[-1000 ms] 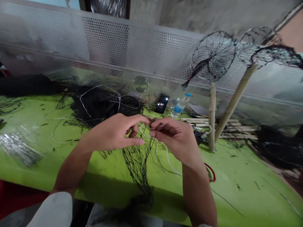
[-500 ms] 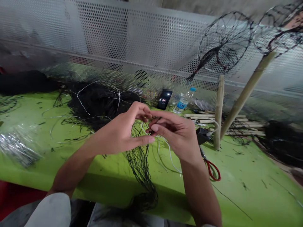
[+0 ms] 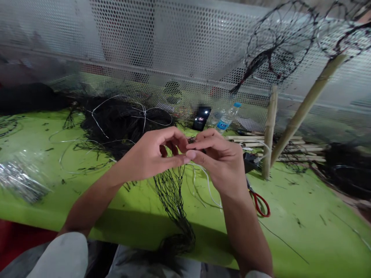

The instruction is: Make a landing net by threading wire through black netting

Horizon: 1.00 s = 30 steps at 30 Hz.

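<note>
Black netting hangs from between my hands, over the table's front edge and down to my lap. My left hand is closed at the fingertips on the top of the net. Opposite it, my right hand pinches the same upper edge, its thumb and fingers meeting the left fingertips. The fingers cover most of the gathered strands, so the exact grip is hidden. White cord lies on the table behind and below my right hand.
Red-handled scissors lie right of my right forearm. Behind are a black net pile, a phone and a water bottle. Bamboo poles stand at right near bamboo sticks. Silvery wire pieces lie left.
My fingertips have come closer together over the net's top edge. My right hand's fingers have lifted and bent. The view has shifted slightly.
</note>
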{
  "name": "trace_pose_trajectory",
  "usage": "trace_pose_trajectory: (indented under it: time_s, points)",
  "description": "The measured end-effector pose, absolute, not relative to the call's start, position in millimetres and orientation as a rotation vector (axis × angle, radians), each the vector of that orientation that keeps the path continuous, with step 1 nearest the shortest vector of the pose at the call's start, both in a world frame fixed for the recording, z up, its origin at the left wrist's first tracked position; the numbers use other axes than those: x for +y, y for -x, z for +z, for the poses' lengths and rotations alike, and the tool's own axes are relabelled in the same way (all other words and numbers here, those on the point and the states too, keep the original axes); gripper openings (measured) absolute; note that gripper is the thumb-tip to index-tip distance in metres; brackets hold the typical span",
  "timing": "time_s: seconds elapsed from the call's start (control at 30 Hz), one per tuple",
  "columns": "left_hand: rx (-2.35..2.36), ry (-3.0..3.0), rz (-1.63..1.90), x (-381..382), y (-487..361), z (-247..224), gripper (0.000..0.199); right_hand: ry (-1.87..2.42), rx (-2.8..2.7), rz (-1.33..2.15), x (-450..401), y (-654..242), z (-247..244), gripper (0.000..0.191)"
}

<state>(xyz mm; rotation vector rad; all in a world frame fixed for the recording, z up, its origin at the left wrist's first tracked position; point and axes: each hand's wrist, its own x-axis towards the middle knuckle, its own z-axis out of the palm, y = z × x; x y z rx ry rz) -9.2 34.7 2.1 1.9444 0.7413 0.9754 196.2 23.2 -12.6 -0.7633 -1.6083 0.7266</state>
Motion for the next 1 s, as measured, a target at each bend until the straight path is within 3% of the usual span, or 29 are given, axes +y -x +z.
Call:
trace_pose_trajectory:
  time_s: [0.2, 0.7, 1.0]
  points:
    - [0.798, -1.999, 0.951, 28, 10, 7, 0.009, 0.758, -1.574, 0.813, 23, -194, -14, 0.009]
    - [0.879, -1.990, 1.003, 22, 15, 13, 0.004, 0.694, -1.566, 1.013, 17, -195, -10, 0.013]
    - [0.988, -2.052, 1.138, 21, 17, 12, 0.008, 0.773, -1.895, 0.740, 15, -194, -6, 0.007]
